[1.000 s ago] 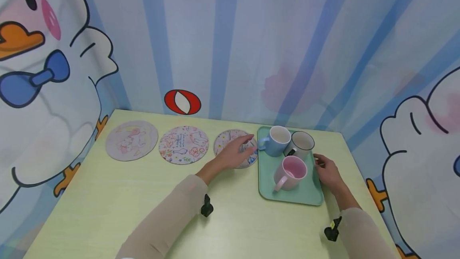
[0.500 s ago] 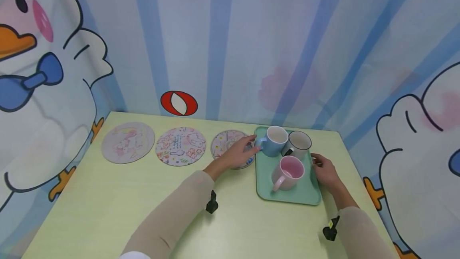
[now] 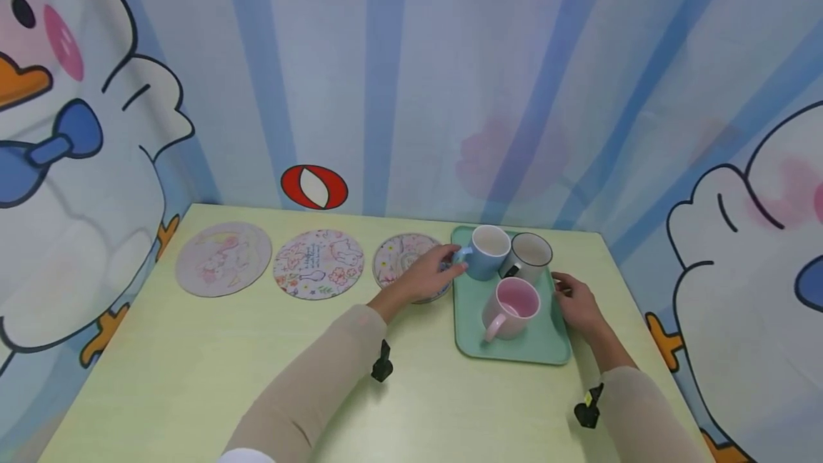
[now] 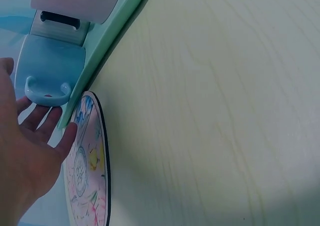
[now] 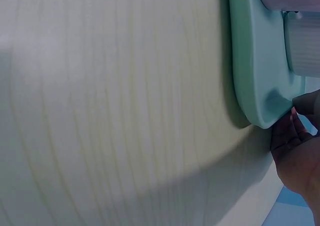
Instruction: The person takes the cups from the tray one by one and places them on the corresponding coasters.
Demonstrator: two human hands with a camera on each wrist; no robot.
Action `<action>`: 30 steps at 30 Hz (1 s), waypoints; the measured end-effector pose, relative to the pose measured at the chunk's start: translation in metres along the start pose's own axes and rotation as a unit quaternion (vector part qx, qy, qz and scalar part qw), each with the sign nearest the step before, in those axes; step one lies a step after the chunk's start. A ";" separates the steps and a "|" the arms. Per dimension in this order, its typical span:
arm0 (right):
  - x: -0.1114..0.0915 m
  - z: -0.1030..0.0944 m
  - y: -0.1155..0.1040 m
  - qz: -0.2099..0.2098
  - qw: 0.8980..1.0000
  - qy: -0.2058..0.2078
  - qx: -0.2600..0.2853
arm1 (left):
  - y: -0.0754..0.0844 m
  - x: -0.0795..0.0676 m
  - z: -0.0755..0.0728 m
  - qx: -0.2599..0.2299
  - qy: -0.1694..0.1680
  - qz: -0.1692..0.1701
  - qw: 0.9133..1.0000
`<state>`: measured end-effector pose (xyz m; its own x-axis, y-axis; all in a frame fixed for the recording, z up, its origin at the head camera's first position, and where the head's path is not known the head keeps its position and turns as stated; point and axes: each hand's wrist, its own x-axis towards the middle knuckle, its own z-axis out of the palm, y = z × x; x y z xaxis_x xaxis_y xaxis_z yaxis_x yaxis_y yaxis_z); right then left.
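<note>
My left hand (image 3: 424,274) reaches across a round patterned mat (image 3: 401,252) to the light blue mug (image 3: 490,252). In the left wrist view its fingers (image 4: 40,120) are spread, with tips right at the mug's handle (image 4: 47,98). The mug stands upright in the far left part of a green tray (image 3: 472,341). Beside it are a white mug (image 3: 529,257) with a dark rim and a pink mug (image 3: 511,309), nearer to me. My right hand (image 3: 579,306) pinches the tray's right rim, thumb on top and fingers below, as the right wrist view shows.
Two more round printed mats, a pale pink one (image 3: 223,259) and a flowered one (image 3: 318,264), lie along the back of the pale wooden table (image 3: 212,363). Behind stands a striped blue cloth backdrop (image 3: 424,91) with cartoon ducks.
My left hand has moved right, from beside the tray to the blue mug's handle. My right hand stays at the tray's edge. The head view has shifted slightly.
</note>
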<state>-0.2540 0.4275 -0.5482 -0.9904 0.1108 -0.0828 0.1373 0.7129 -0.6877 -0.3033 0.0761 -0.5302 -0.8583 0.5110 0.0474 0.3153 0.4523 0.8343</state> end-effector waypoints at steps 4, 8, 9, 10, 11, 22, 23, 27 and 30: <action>0.000 -0.001 -0.003 -0.001 1.000 0.000 -0.002 | 0.001 -0.001 0.003 -0.010 0.012 -0.001 1.000; -0.001 -0.002 -0.004 -0.004 1.000 -0.003 0.000 | 0.004 0.001 0.008 -0.027 0.016 0.000 1.000; -0.001 -0.002 -0.003 -0.006 1.000 -0.005 0.000 | 0.004 0.001 0.009 -0.031 0.017 0.001 0.999; -0.001 -0.003 -0.003 -0.007 1.000 -0.006 0.000 | 0.005 0.001 0.011 -0.034 0.016 0.001 0.999; -0.001 -0.003 -0.004 -0.009 1.000 -0.007 0.001 | 0.005 0.002 0.012 -0.035 0.017 0.002 0.999; -0.002 -0.001 -0.002 -0.006 1.000 -0.007 0.001 | 0.010 0.000 0.031 0.001 0.016 0.006 1.000; -0.002 -0.001 -0.002 -0.007 1.000 -0.006 0.000 | 0.011 0.000 0.032 0.001 0.019 0.002 1.000; -0.002 0.000 -0.002 -0.012 1.000 -0.002 -0.002 | 0.015 0.000 0.036 -0.028 0.019 -0.013 0.999; -0.002 -0.001 -0.003 -0.015 1.000 0.000 -0.007 | 0.019 0.000 0.039 -0.060 0.015 -0.023 0.998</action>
<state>-0.2527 0.4259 -0.5459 -0.9939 0.0904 -0.0624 0.1087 0.7250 -0.6802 -0.2811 0.1132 -0.5356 -0.8831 0.4686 0.0223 0.2260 0.3833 0.8955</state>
